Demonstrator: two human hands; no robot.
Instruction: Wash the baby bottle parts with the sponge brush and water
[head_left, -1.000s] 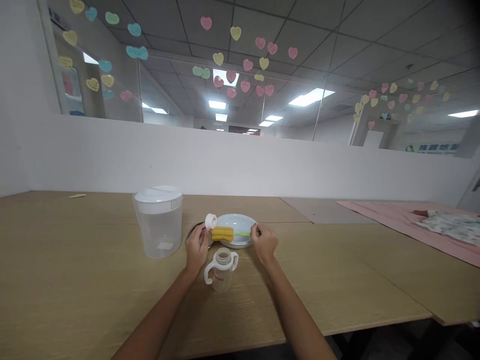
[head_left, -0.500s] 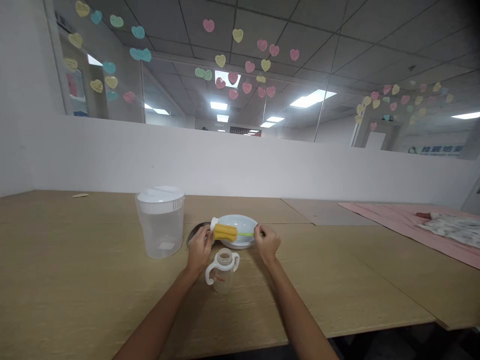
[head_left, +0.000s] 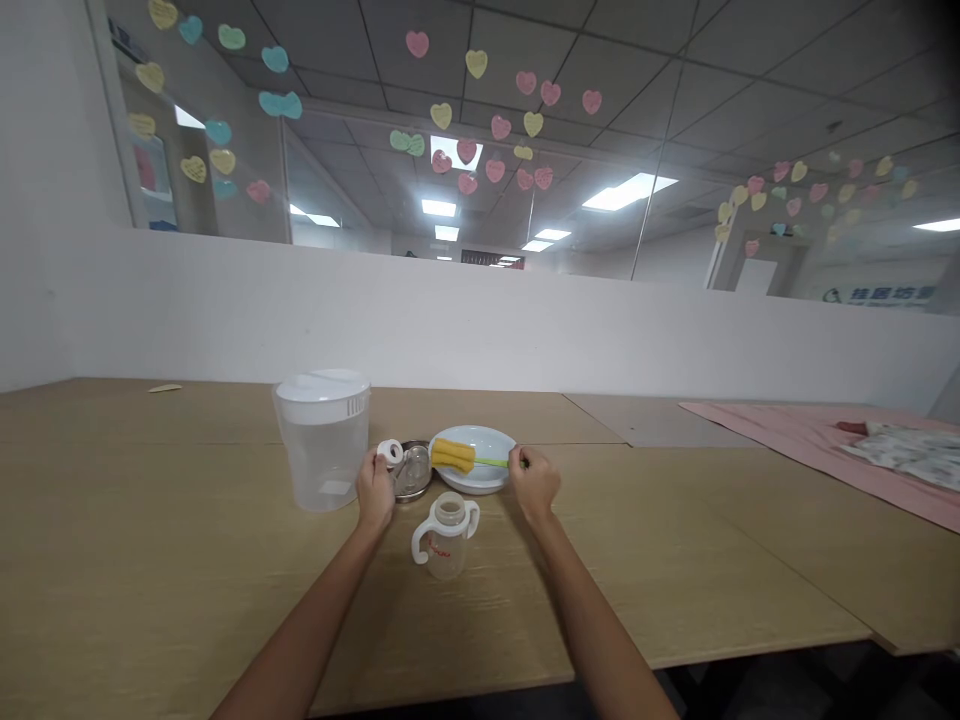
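My left hand (head_left: 375, 492) is closed on a white bottle collar (head_left: 390, 453), its round opening turned toward the right. In my right hand (head_left: 535, 480) is the thin green handle of a sponge bottle brush (head_left: 453, 456); its yellow head points left, over the white bowl (head_left: 491, 486). Below and between my hands stands a clear baby bottle (head_left: 447, 545) with white side handles and an uncovered mouth. Beside my left fingers sits a round metal dish (head_left: 414, 494) with a clear cap-like piece (head_left: 417, 465) in it.
To the left stands a tall translucent pitcher (head_left: 322, 450) with a white lid. A pink cloth (head_left: 787, 440) with patterned fabric (head_left: 911, 452) on it lies at the far right. The table (head_left: 225, 600) meets a white low wall (head_left: 480, 340) with glass above.
My left hand has moved left and slightly down with the bottle collar, away from the brush head. The brush head now shows free over the bowl. More of the metal dish is visible.
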